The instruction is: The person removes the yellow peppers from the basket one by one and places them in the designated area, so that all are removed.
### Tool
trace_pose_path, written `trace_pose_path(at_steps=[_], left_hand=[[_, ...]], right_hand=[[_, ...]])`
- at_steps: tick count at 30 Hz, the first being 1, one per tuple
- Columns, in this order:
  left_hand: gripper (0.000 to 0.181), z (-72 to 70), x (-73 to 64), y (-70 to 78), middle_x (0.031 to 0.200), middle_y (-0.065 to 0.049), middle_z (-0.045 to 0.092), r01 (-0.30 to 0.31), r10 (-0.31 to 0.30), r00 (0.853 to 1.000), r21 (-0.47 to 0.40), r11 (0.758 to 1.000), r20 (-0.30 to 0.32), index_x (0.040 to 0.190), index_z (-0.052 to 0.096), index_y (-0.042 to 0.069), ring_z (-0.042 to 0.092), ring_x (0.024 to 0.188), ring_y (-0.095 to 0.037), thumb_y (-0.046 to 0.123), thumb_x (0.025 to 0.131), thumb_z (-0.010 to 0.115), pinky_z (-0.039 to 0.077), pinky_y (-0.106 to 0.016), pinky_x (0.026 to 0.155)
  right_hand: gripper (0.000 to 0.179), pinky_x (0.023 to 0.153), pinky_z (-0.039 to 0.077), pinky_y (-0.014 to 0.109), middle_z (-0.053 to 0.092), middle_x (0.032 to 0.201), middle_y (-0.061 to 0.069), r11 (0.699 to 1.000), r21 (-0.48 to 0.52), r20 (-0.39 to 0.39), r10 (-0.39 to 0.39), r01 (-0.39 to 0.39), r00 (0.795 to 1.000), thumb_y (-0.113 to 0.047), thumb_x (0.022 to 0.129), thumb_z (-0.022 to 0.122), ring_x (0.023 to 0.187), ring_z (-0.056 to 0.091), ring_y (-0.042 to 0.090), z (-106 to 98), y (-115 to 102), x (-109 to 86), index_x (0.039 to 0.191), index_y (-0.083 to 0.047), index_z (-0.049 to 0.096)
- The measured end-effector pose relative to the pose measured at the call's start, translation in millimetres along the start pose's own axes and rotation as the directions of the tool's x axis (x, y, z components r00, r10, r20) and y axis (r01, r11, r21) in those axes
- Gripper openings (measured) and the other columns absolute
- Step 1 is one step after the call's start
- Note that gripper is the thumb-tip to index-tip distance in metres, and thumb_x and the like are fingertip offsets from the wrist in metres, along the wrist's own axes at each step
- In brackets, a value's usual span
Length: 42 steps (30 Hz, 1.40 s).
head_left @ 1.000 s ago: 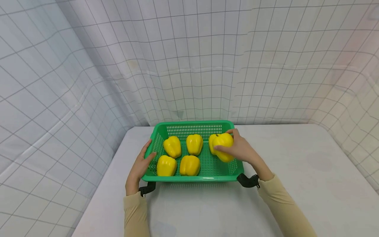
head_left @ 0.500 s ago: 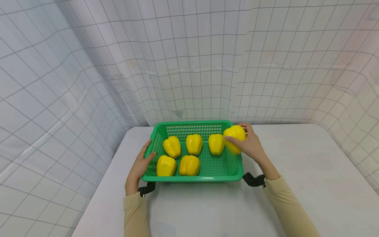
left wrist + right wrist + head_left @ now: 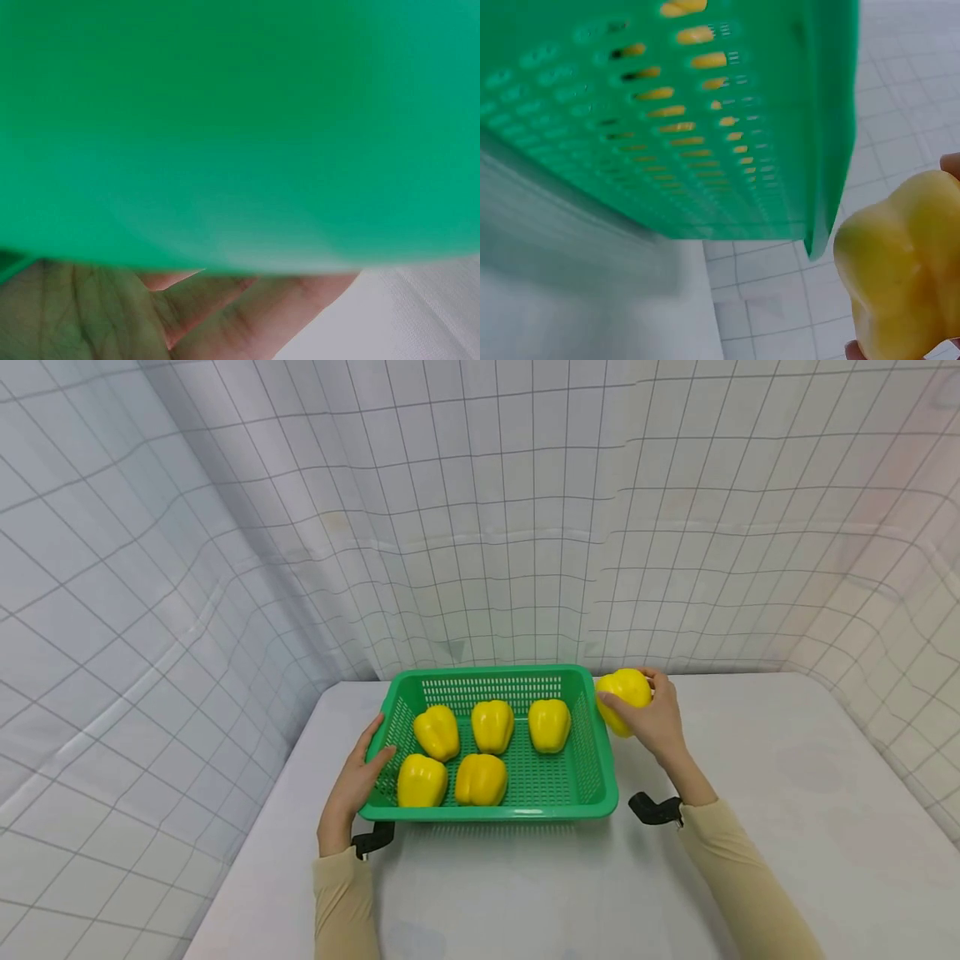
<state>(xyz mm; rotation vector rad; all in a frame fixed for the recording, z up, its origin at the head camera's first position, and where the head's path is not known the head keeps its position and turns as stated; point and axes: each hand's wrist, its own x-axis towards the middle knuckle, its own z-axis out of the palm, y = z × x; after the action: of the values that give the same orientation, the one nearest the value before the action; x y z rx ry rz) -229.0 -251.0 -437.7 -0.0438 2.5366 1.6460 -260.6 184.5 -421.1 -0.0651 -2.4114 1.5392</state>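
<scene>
My right hand [image 3: 654, 717] grips a yellow bell pepper [image 3: 624, 689], held up just outside the right rim of a green plastic basket [image 3: 489, 813]. In the right wrist view the lobed end of this bell pepper [image 3: 900, 270] shows, with fingertips at its edges. My left hand [image 3: 358, 777] holds the basket's left side, thumb over the rim and fingers along the outside. The green wall [image 3: 240, 150] fills most of the left wrist view, with the palm and fingers below it. Inside the basket lie several yellow bell peppers [image 3: 482, 779], two in front and others behind.
The basket stands on a white table [image 3: 510, 885] near its back edge. White grid-patterned curtains [image 3: 487, 527] hang behind and at both sides. A black wrist mount [image 3: 656, 808] sticks out from the right wrist, another mount [image 3: 373, 838] from the left.
My right hand has carried the bell pepper from over the basket's right part, across the rim, to its right outside. The left hand and basket have stayed in place.
</scene>
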Motion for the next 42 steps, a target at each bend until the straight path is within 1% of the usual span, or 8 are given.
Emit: trace_pose_path(at_steps=[5,7,14,19,29,31,37,42], left_hand=[[0.062,0.5,-7.9,14.6,0.157,-0.011,0.005,0.015,-0.014,1.0,-0.03,0.999,0.012,0.154,0.012,0.024,0.011,0.139,-0.038,0.022,0.102,0.045,0.015,-0.063,0.104],[0.062,0.5,-8.5,15.4,0.157,-0.011,0.005,0.013,-0.012,1.0,-0.033,0.999,0.012,0.154,0.012,0.024,0.012,0.139,-0.038,0.021,0.102,0.045,0.015,-0.063,0.104],[0.061,0.7,0.4,-3.4,0.157,-0.006,0.007,-0.027,0.027,1.0,0.0,1.0,-0.005,0.153,0.013,0.032,0.013,0.139,-0.034,0.029,0.102,0.045,0.017,-0.061,0.104],[0.061,1.2,1.8,-6.4,0.157,-0.006,0.008,-0.032,0.033,0.999,0.004,0.999,-0.011,0.153,0.013,0.034,0.013,0.139,-0.034,0.03,0.101,0.046,0.017,-0.061,0.104],[0.063,0.9,-12.3,20.5,0.157,-0.012,0.005,0.011,-0.01,1.0,-0.061,0.998,0.022,0.154,0.012,0.022,0.012,0.139,-0.038,0.02,0.101,0.046,0.015,-0.062,0.104],[0.063,0.8,-11.0,18.1,0.157,-0.011,0.005,0.007,-0.006,1.0,-0.052,0.999,0.02,0.154,0.012,0.023,0.012,0.139,-0.038,0.022,0.102,0.046,0.015,-0.062,0.104],[0.062,0.6,-1.8,-1.4,0.157,-0.007,0.007,-0.02,0.02,1.0,-0.003,1.0,-0.004,0.153,0.012,0.032,0.012,0.14,-0.035,0.031,0.101,0.046,0.015,-0.061,0.105],[0.061,1.8,0.2,-5.7,0.157,-0.006,0.008,-0.04,0.04,0.999,-0.003,0.999,-0.013,0.153,0.014,0.033,0.014,0.139,-0.035,0.031,0.101,0.046,0.017,-0.061,0.104]], right_hand=[[0.08,0.081,0.044,0.047,0.038,0.13,0.022,1.0,-0.025,-0.048,0.016,-0.017,0.999,-0.046,0.08,0.072,0.108,0.044,0.035,-1,11,5.9,0.137,-0.003,0.036],[0.081,0.081,0.044,0.047,0.038,0.13,0.022,0.999,-0.046,-0.055,0.024,-0.027,0.998,-0.047,0.08,0.072,0.108,0.045,0.035,-2,16,8.5,0.137,-0.003,0.037],[0.082,0.085,0.04,0.052,0.04,0.132,0.024,0.99,-0.128,-0.063,0.052,-0.06,0.997,-0.052,0.08,0.069,0.111,0.044,0.039,-6,29,17.2,0.137,-0.002,0.038],[0.085,0.089,0.036,0.055,0.04,0.133,0.025,0.979,-0.182,-0.05,0.086,-0.093,0.995,-0.056,0.08,0.067,0.114,0.043,0.041,-8,38,22.0,0.138,-0.001,0.037],[0.091,0.091,0.035,0.056,0.04,0.134,0.027,0.956,-0.245,-0.019,0.16,-0.16,0.987,-0.059,0.08,0.065,0.115,0.043,0.042,-10,52,26.1,0.139,0.003,0.034],[0.092,0.092,0.034,0.056,0.04,0.135,0.027,0.953,-0.254,-0.013,0.169,-0.167,0.986,-0.06,0.08,0.064,0.115,0.043,0.042,-11,56,27.1,0.14,0.002,0.033],[0.094,0.091,0.035,0.056,0.039,0.135,0.028,0.946,-0.274,0.01,0.183,-0.174,0.983,-0.062,0.08,0.062,0.115,0.043,0.042,-11,68,29.6,0.14,0.004,0.031],[0.094,0.091,0.035,0.056,0.039,0.135,0.029,0.941,-0.288,0.025,0.195,-0.18,0.98,-0.062,0.081,0.062,0.115,0.043,0.042,-10,76,30.9,0.14,0.005,0.031]])
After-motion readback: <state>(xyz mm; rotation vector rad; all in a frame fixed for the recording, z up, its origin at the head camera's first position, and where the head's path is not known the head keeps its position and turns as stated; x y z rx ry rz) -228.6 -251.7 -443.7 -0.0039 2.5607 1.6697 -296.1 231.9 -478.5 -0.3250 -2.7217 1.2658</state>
